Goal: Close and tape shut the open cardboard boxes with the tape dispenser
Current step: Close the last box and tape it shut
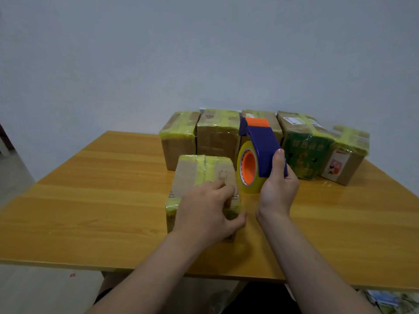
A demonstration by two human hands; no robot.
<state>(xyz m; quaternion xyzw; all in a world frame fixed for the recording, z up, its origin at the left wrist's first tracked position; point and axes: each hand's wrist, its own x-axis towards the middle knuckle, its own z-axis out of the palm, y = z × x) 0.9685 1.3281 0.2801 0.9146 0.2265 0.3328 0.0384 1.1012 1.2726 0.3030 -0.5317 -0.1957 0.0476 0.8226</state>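
A small cardboard box [192, 175] with yellowish tape along its closed top sits mid-table. My left hand [208, 214] lies over its near end, fingers curled on the top and thumb against its right side. My right hand [278, 184] grips the blue handle of the tape dispenser [258, 152], which has an orange core and a roll of yellow tape. The dispenser stands upright just right of the box, its roll close to the table.
Several taped boxes stand in a row along the back: brown ones [179, 139] [217, 132], a green printed one [306, 152] and a tilted one [347, 155] at the right. The wooden table [90, 200] ends near me; a grey wall is behind.
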